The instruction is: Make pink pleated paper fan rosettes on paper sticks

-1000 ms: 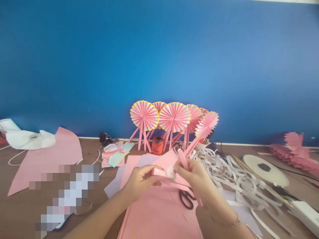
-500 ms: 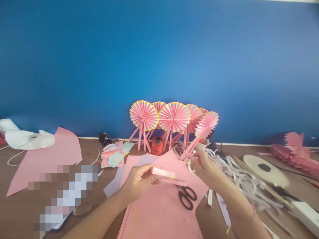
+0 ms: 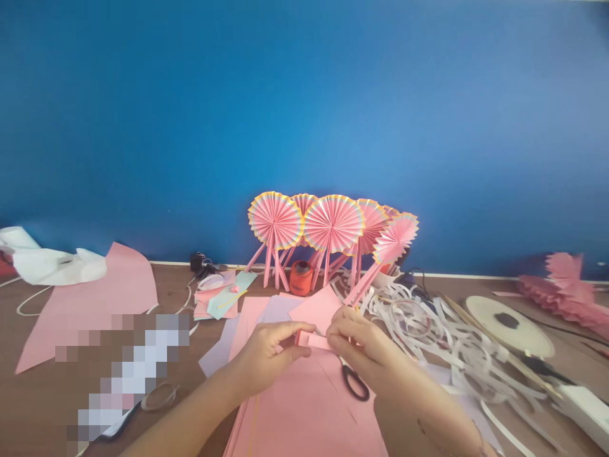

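My left hand (image 3: 273, 355) pinches a small folded pink paper (image 3: 316, 341) by its left end, above a stack of pink sheets (image 3: 304, 412). At the other end of that paper, the thumb and fingers of my right hand (image 3: 359, 343) are pressed together. Its fingertips hide just what they grip there. Black-handled scissors (image 3: 356, 385) lie on the pink stack under my right hand, which covers part of them.
Pleated pink paper fans (image 3: 333, 223) on sticks stand against the blue wall, around an orange-red roll (image 3: 301, 278). Curled white strips (image 3: 451, 336) pile up at right, near a round cream disc (image 3: 508, 325). Coloured paper pieces (image 3: 223, 297) and a large pink sheet (image 3: 102, 304) lie left.
My right hand has come left and down from beside the fan sticks to the folded paper, and its fingers have closed there. The left hand has shifted slightly, still holding the paper.
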`<state>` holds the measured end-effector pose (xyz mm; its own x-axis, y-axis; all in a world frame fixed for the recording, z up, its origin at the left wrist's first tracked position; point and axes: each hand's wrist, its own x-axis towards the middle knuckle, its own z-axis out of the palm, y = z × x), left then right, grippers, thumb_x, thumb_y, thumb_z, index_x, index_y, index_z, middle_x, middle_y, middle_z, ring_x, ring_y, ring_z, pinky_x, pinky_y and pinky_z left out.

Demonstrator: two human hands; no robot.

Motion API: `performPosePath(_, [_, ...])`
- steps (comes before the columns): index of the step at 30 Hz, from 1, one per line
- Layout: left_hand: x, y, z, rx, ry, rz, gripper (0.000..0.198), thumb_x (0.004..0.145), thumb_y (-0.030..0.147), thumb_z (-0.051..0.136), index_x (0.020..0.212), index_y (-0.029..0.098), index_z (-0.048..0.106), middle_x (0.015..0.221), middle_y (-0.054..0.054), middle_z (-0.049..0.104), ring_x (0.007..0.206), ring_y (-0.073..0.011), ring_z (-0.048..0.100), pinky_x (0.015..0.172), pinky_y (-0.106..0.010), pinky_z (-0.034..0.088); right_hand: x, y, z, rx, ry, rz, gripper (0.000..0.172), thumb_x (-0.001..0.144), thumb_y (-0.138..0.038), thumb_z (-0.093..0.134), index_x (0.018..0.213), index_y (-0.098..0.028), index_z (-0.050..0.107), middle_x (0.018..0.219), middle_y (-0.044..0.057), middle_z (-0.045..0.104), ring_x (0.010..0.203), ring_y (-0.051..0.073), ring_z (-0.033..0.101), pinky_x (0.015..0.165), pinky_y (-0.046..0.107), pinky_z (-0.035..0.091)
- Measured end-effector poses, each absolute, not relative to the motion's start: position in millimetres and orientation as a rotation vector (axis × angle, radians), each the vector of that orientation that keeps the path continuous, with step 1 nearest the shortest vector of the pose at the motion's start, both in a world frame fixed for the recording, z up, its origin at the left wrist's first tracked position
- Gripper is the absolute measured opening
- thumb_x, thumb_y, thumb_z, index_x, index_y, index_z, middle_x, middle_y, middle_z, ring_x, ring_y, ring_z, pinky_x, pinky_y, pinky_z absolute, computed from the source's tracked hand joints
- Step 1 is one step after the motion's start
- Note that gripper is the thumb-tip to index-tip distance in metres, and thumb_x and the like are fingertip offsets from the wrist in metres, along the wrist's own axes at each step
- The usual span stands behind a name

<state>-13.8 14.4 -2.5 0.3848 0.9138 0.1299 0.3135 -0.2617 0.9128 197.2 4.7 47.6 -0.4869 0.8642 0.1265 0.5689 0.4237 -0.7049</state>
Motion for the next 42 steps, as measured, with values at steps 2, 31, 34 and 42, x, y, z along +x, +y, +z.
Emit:
performPosePath(2, [-13.7, 14.0, -1.8, 1.801, 1.069, 0.873, 0.031, 0.079, 0.026, 0.065, 0.11, 0.025, 0.069, 0.1, -0.001, 0.073, 0.093, -0.0181, 0.064, 0.081, -0.024, 0.05, 196.0, 3.1, 49.5, -1.203, -2.211, 0.81, 0.024, 0.096, -0.022, 0.04, 0.076, -0.021, 0.053, 0.082, 0.001, 0.052, 0.077, 0.014, 0.051, 0.072, 0.026, 0.04])
performPosePath(31, [-11.8, 8.0, 1.2, 1.803, 1.02, 0.898, 0.035, 0.079, 0.033, 0.065, 0.111, 0.021, 0.067, 0.092, -0.005, 0.071, 0.079, -0.0157, 0.062, 0.076, -0.026, 0.052, 190.9, 5.1, 37.0, -1.207, -2.234, 0.729, 0.02, 0.092, -0.017, 0.043, 0.078, -0.021, 0.056, 0.085, 0.002, 0.056, 0.081, 0.015, 0.056, 0.075, 0.029, 0.043])
performPosePath(34, [-10.7, 8.8, 1.9, 1.778, 0.993, 0.917, 0.037, 0.076, 0.034, 0.067, 0.11, 0.019, 0.068, 0.091, -0.005, 0.071, 0.077, -0.0158, 0.062, 0.076, -0.027, 0.052, 191.2, 6.2, 34.4, -1.191, -2.253, 0.696, 0.019, 0.091, -0.017, 0.043, 0.077, -0.021, 0.056, 0.084, 0.002, 0.056, 0.081, 0.016, 0.056, 0.076, 0.03, 0.042])
performPosePath(42, [-9.6, 9.1, -1.9, 1.772, 1.014, 0.914, 0.031, 0.079, 0.032, 0.066, 0.108, 0.022, 0.069, 0.095, -0.004, 0.072, 0.082, -0.0168, 0.063, 0.077, -0.026, 0.05, 190.2, 5.4, 37.8, -1.194, -2.286, 0.674, 0.02, 0.091, -0.015, 0.043, 0.077, -0.02, 0.057, 0.084, 0.003, 0.057, 0.081, 0.016, 0.056, 0.075, 0.03, 0.043])
